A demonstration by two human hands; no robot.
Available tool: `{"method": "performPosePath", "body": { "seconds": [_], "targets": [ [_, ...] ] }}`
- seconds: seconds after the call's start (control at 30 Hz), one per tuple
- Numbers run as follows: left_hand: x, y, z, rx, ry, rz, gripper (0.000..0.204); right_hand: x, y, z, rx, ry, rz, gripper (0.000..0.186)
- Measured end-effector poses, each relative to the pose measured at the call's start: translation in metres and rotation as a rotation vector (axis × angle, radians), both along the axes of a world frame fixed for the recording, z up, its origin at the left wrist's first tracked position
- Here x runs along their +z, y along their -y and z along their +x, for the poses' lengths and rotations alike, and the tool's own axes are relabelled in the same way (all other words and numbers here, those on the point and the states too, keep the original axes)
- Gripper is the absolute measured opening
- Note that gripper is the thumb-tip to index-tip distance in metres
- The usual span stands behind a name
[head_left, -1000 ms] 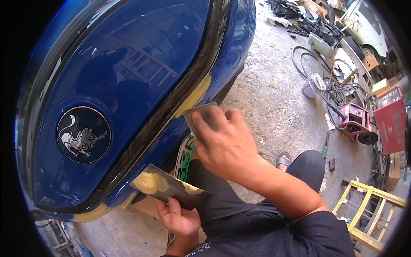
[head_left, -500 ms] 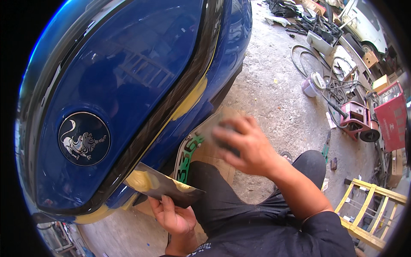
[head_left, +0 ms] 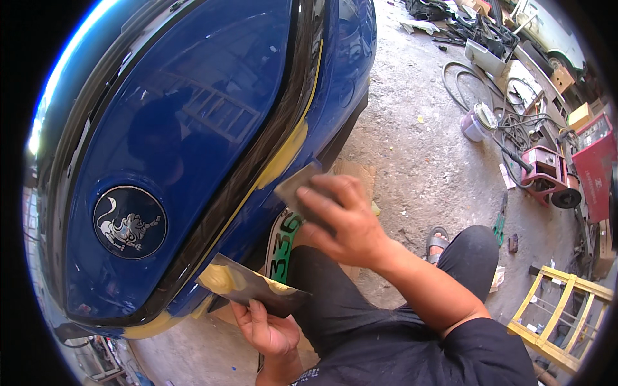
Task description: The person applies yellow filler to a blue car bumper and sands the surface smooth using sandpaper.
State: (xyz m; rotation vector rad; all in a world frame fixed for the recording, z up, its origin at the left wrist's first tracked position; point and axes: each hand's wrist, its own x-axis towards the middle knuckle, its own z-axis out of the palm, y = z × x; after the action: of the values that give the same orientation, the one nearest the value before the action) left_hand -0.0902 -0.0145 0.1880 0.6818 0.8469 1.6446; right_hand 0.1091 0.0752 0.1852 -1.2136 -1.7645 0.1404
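My left hand grips the lower edge of a dark flat board, thumb on top. A lump of yellow putty lies on the board's left end, with thinner smears along its upper edge. Closed on a flat grey putty spreader is my right hand. The spreader's far edge is close to the blue car body; whether it touches is unclear. Just above it, a yellow putty patch runs along the panel below the black trim. Part of the licence plate shows between my hands.
A round emblem sits on the blue panel. Over the concrete floor to the right stand a lidded bucket, a small red wheeled machine, a red cabinet and a yellow ladder. Hoses coil behind the bucket.
My right hand has moved left with the spreader, closer to the car body, and is less blurred. The board in my left hand has stayed nearly still. The whole view has shifted slightly.
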Motion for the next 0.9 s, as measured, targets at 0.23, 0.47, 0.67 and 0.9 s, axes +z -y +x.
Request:
{"method": "performPosePath", "body": {
  "seconds": [0.23, 0.47, 0.67, 0.9],
  "targets": [
    [-0.006, -0.001, 0.007, -0.063, -0.024, 0.017, 0.040, -0.008, -0.017, 0.011, -0.102, 0.014, 0.015, 0.044],
    [0.004, -0.010, 0.028, -0.102, 0.027, -0.027, 0.041, 0.016, 0.027, 0.035, 0.737, -0.566, -0.325, 0.045],
    [0.014, -0.026, 0.053, -0.079, 0.081, 0.067, 0.038, -0.005, 0.035, 0.086, 0.475, 0.026, -0.275, 0.042],
    [0.016, -0.042, 0.100, 0.098, -0.226, 0.127, 0.038, -0.011, 0.007, 0.147, 0.257, -0.227, -0.359, 0.038]
  ]
}}
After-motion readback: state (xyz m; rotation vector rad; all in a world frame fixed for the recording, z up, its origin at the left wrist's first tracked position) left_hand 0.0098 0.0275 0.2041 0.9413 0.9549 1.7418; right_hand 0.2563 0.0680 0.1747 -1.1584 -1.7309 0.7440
